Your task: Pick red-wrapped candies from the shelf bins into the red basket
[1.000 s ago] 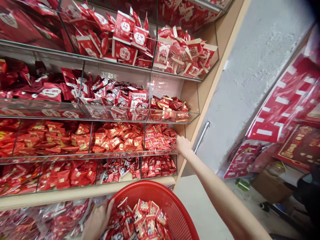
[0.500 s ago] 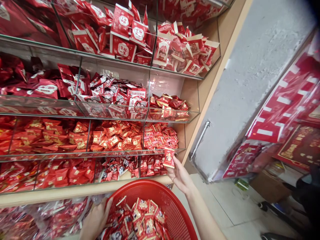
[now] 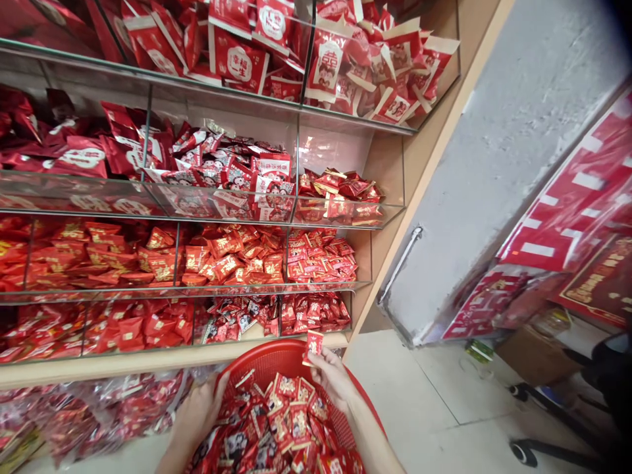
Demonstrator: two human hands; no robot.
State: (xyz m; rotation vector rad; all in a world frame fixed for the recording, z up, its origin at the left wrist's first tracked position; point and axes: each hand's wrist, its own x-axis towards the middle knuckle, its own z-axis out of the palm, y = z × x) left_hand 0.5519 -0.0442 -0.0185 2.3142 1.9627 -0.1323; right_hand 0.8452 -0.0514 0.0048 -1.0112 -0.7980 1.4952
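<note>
A red plastic basket (image 3: 368,403) with mesh sides stands at the bottom centre, holding many small wrapped candies (image 3: 296,424) in red, gold and dark wrappers. My left hand (image 3: 200,401) is closed on the basket's left rim, thumb near the top edge; its other fingers are partly hidden. Over the basket's far right part, my right hand (image 3: 330,376) pinches one small red candy packet (image 3: 313,347) with gold print between thumb and fingers.
Ahead rises a shelf with glass dividers (image 3: 296,158) and bins of red packets. Clear plastic bags (image 3: 99,415) of packets lie below it. On the right are a grey wall (image 3: 459,171), hanging red bags (image 3: 548,224) and a wheeled chair base (image 3: 548,421).
My right hand has moved left and down with the candy packet, from in front of the lower shelf to over the basket. The view has tilted down slightly and come closer.
</note>
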